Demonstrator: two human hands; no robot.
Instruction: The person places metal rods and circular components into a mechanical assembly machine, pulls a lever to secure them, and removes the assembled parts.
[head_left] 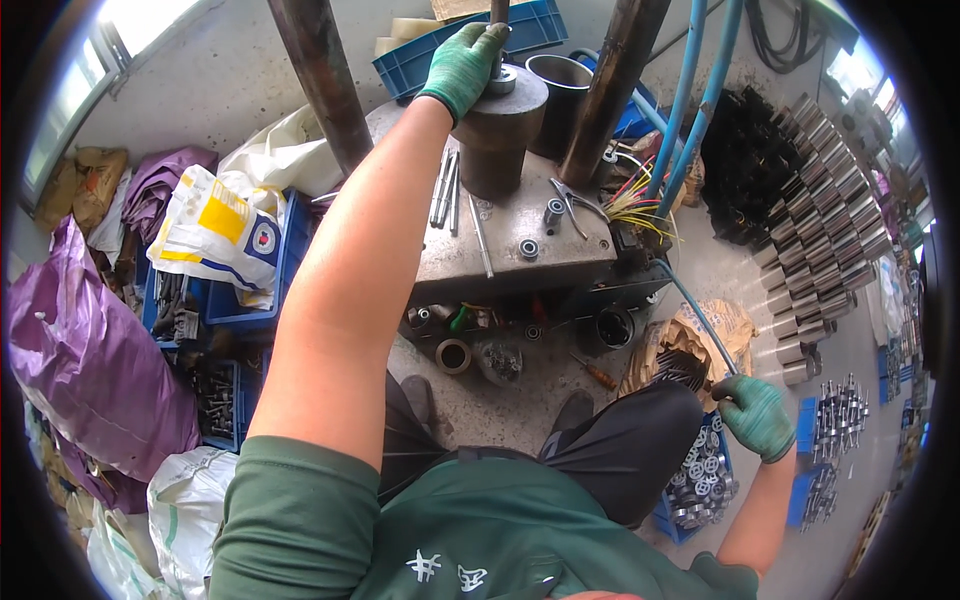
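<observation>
At press bed centre, gloved left hand (462,62) wraps shut round vertical rod (498,40), axis upright, atop steel cylinder (497,135); right hand (757,415) fisted on thin lever (703,325) slanting up-left, beside bin of rings (700,480).

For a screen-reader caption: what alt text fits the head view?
A person's green-gloved left hand grips a part on a steel cylinder on a press table. The gloved right hand hangs low over a blue bin of metal rings.

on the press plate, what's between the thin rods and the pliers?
Head view: a loose steel pin, lying lengthwise on the grey plate, sits between the thin rods and pliers, below the dark cylinder.
</observation>
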